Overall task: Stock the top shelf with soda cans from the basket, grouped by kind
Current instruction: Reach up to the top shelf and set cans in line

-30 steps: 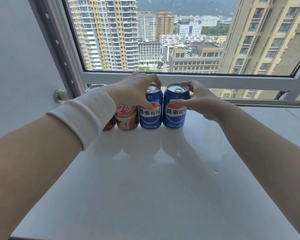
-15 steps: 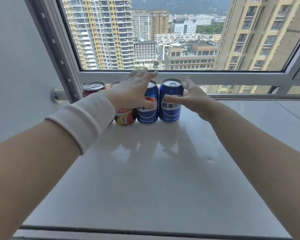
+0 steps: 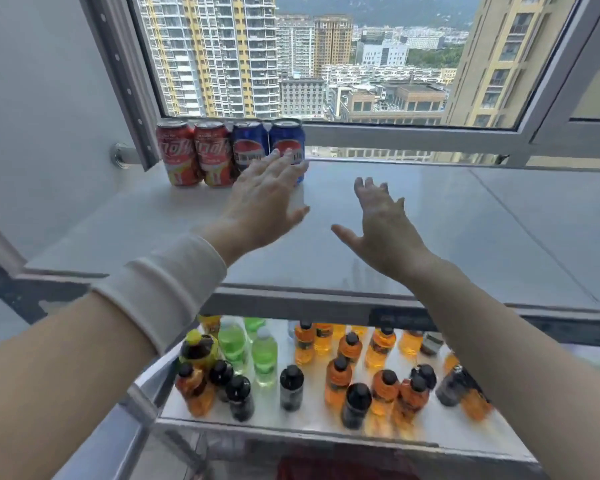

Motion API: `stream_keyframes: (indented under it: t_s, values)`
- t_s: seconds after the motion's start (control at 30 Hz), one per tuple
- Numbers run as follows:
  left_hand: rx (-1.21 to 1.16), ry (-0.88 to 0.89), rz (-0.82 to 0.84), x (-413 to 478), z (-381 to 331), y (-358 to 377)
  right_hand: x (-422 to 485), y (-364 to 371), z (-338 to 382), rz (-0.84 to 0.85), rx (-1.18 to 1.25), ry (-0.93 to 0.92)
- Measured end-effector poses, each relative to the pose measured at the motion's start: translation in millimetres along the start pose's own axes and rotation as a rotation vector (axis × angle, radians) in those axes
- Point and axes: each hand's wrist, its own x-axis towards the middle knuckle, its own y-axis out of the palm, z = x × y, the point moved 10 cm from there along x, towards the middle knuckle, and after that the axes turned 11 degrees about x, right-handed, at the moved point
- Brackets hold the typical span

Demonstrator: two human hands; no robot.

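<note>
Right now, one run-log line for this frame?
left hand: open, empty | right hand: open, empty | top shelf: two red cans then two blue cans, one row

A ribbed, off-white knitted cuff (image 3: 167,285) wraps the left wrist — a short band, forearm bare behind it; the right arm wears nothing.
</note>
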Motion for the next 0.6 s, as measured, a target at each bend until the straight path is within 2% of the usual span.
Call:
stream_keyframes:
  t_s: [0.17,0.4,0.6]
  values:
    - [-0.002,-0.033,0.087,-66,-66,15,-93,-16,-21,0.033,-0.075,-0.048]
    - [-0.046,0.008,0.098,-138,-124,25,-185,-15,-31,0.034,-0.114,-0.109]
    - [-0.108,0.066,0.119,-207,-156,51,-275,16,-62,0.066,-0.082,-0.013]
